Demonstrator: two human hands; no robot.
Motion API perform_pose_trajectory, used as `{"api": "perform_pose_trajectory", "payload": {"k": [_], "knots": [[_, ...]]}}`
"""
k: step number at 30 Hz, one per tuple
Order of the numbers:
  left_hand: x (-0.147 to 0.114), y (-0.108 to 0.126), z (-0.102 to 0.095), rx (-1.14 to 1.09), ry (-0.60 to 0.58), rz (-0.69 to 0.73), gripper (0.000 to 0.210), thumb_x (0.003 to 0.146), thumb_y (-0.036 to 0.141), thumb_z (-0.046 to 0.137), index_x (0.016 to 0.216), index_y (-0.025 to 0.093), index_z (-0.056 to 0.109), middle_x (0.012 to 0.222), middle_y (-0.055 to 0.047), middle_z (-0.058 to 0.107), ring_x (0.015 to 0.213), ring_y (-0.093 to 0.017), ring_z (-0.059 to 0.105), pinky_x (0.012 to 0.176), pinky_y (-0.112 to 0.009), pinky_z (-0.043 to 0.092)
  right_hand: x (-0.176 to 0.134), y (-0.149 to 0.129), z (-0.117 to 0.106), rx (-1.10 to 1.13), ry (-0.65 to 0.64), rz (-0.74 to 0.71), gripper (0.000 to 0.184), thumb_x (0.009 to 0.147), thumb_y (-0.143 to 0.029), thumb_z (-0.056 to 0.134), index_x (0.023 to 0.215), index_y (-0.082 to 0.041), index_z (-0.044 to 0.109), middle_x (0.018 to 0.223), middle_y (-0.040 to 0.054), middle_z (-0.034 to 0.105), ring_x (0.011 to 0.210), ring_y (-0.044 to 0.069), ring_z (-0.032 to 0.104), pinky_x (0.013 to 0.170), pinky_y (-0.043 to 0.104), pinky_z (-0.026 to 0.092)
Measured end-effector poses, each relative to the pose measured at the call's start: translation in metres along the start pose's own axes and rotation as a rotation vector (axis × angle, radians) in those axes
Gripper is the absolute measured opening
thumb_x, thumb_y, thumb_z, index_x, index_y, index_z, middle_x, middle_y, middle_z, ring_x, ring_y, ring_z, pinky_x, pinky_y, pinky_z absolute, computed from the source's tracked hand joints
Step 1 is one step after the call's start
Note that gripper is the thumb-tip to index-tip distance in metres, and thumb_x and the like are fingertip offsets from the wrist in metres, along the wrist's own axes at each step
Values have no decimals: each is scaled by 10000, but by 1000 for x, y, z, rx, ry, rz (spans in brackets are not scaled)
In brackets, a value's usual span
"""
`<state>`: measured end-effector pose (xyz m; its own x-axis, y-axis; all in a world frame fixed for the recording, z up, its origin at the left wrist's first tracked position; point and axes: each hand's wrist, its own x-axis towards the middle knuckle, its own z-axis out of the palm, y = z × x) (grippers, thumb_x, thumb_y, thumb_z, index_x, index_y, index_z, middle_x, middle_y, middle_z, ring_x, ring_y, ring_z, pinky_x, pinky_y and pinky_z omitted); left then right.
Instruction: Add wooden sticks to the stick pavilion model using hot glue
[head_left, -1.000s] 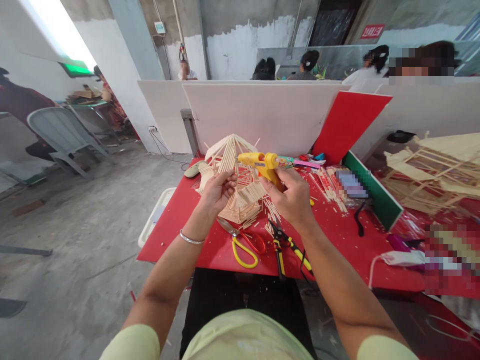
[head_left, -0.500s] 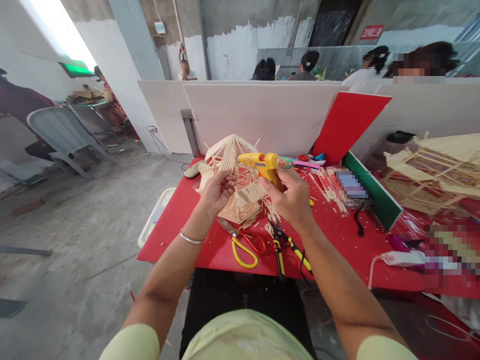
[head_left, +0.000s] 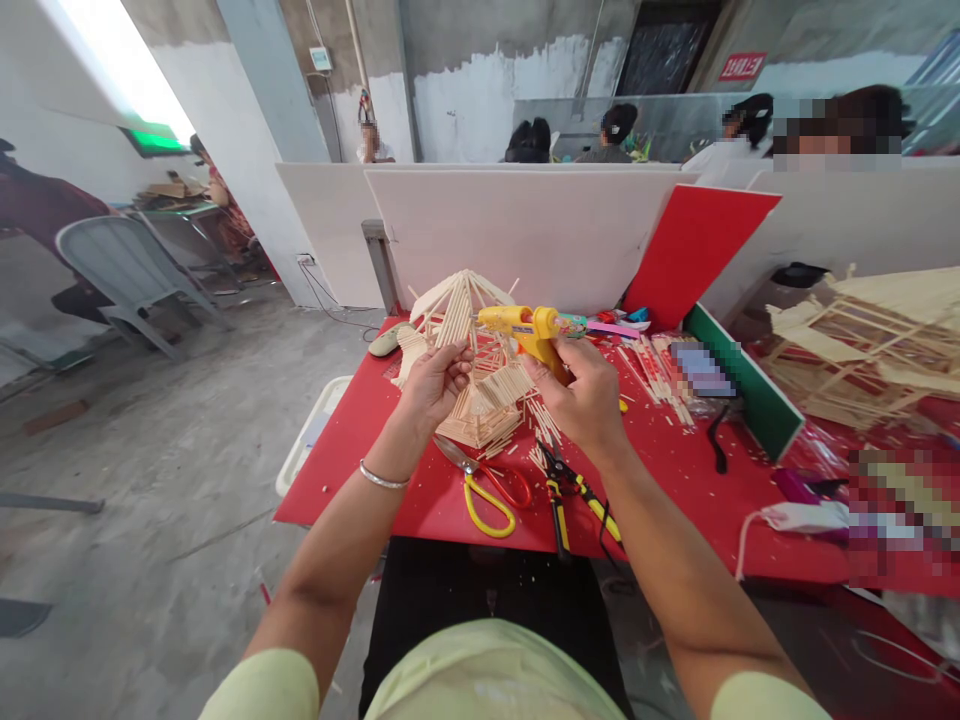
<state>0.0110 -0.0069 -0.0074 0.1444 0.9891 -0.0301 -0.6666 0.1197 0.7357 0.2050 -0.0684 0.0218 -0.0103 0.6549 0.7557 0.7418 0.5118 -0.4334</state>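
Right grip (head_left: pixel 581 395) wraps yellow glue gun (head_left: pixel 534 325), nozzle (head_left: pixel 484 315) near stick model (head_left: pixel 504 388); left grip (head_left: pixel 442 378) at model's roof (head_left: pixel 454 322), can't tell if pinching; scissors (head_left: pixel 470 465) on red worktop (head_left: pixel 352 465)

The red tabletop (head_left: pixel 346 470) bears a pale stick model (head_left: pixel 487 400) at ten o'clock from its middle, a pale oval object (head_left: pixel 385 341) farther out that way. Short loose sticks (head_left: pixel 544 420) lie just beside the model. Scissors (head_left: pixel 470 467) rest at eight o'clock, yellow-and-black pliers (head_left: pixel 556 495) at six — handles reaching the near edge. Red-marked sticks (head_left: pixel 654 372) lie at two o'clock, a black strap (head_left: pixel 721 445) at three — and a white, corded item (head_left: pixel 810 516) at four.
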Motion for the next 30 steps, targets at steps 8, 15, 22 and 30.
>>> {"api": "perform_pose_trajectory", "payload": {"k": [8,15,22,30], "knots": [[2,-1,-1,10,14,14,102,769,133,714,849,88,668,685,-15,680,501,-39,602,396,-105,418,-2,1,0,-4,-19,47,241,902,-408,558,987,-215,675,841,42,640,791,189,553,695,344,431],[1,-1,0,21,28,6,94,773,138,710,841,92,666,684,-14,681,500,-37,600,406,-102,421,-3,2,1,-6,-13,37,227,901,-403,560,959,-212,669,861,44,652,802,184,552,719,338,428],[3,-1,-2,23,17,15,100,774,140,712,849,88,671,689,-11,683,504,-34,604,418,-102,437,-6,4,2,-19,-14,60,246,901,-425,555,952,-208,661,853,40,658,779,180,545,698,326,411],[2,-2,-1,22,21,23,84,781,135,718,827,88,666,687,-22,686,499,-38,605,413,-102,438,-7,12,10,82,-61,160,372,958,-445,431,1202,-205,577,966,74,681,811,194,602,718,341,437]]}}
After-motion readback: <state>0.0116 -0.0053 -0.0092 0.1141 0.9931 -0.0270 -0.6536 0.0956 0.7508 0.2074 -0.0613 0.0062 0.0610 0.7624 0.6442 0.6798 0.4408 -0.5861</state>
